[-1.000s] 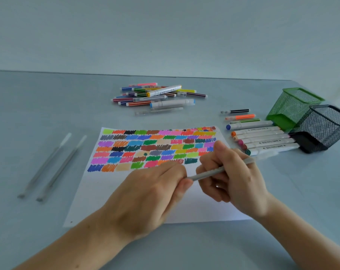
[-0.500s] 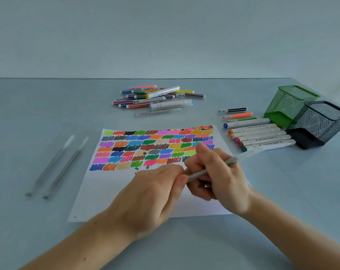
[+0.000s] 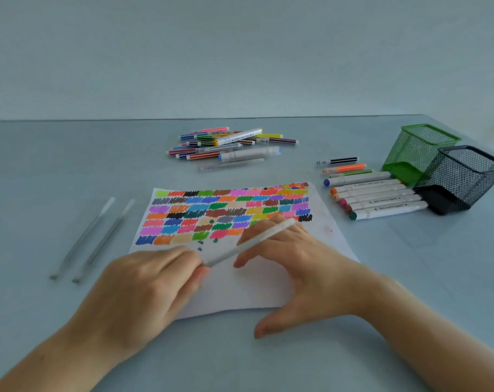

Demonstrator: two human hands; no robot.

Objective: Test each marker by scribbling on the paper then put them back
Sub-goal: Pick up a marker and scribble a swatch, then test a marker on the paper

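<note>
A person's left hand (image 3: 143,290) pinched one end of a slim pale pen (image 3: 248,242) over the paper (image 3: 257,290), while the right hand (image 3: 299,267), fingers straight and spread, lay beneath the shaft without gripping it. Held by one end only, the pen looked liable to tip or roll, smearing the rows of colored scribbles (image 3: 226,213). Two similar pens (image 3: 93,239) lay left of the sheet. Beyond, white markers (image 3: 381,199) were lined up beside mesh holders (image 3: 444,171); farther off sat a marker pile (image 3: 231,145).
</note>
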